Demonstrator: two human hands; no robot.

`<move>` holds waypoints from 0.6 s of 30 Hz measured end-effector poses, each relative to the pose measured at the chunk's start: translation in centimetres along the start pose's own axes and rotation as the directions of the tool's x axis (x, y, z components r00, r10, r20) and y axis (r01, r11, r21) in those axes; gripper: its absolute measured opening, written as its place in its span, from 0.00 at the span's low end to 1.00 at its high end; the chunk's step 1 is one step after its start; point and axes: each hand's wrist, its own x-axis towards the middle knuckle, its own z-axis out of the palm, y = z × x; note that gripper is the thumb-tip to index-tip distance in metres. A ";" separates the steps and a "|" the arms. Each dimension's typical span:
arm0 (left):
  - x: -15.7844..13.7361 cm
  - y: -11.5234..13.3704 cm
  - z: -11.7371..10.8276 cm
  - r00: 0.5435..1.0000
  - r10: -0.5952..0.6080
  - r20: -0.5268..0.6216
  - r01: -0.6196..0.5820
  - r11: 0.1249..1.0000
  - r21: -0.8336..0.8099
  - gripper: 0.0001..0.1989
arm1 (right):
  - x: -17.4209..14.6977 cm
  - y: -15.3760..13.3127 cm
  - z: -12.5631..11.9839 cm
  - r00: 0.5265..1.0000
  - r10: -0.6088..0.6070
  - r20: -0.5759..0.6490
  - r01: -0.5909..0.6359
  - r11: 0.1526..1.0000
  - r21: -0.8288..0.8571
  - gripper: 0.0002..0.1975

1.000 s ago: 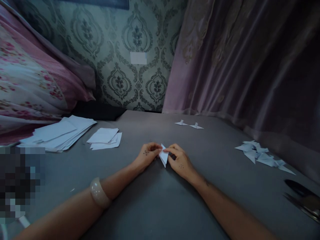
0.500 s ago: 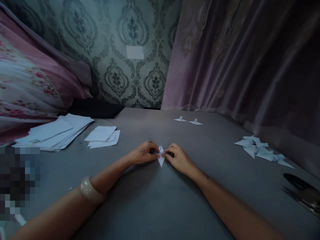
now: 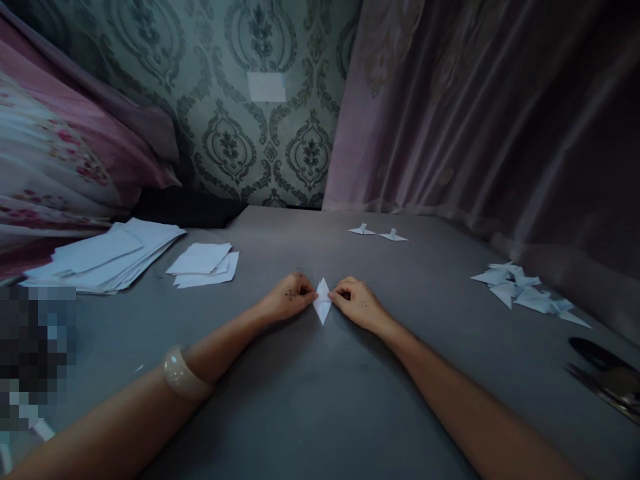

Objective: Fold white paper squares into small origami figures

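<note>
Paper diamond [image 3: 323, 308] mid-tabletop [image 3: 310, 400], pinched between left hand [image 3: 291, 297] and right hand [image 3: 361, 305], looks part-folded. Two paper birds [image 3: 393, 236] at back, bird cluster [image 3: 534, 303] at right look done; small paper stack [image 3: 203, 259] at left looks unfolded.

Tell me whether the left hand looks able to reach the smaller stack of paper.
Probably yes: nothing visible stands between the left hand and the smaller stack, though that hand holds the folded paper.

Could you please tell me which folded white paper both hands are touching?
The diamond-shaped piece, held between the left hand and right hand; the far pair and the cluster at right lie untouched.
</note>
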 end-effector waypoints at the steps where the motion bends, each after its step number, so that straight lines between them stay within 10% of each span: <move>1: 0.0 -0.1 0.1 1.000 -0.007 -0.005 0.007 1.000 -0.028 0.11 | 0.1 0.0 0.1 1.000 0.007 -0.007 -0.007 1.000 0.003 0.07; 13: 0.3 -0.7 -0.2 0.993 -0.110 0.042 0.114 0.986 -0.118 0.08 | 0.4 -0.7 0.2 0.989 0.135 -0.057 -0.136 0.990 -0.026 0.04; 18: -0.3 -0.1 -0.1 0.990 0.143 0.017 -0.143 0.986 0.081 0.07 | -0.1 -0.1 -0.1 0.999 -0.029 0.038 0.029 1.000 -0.010 0.07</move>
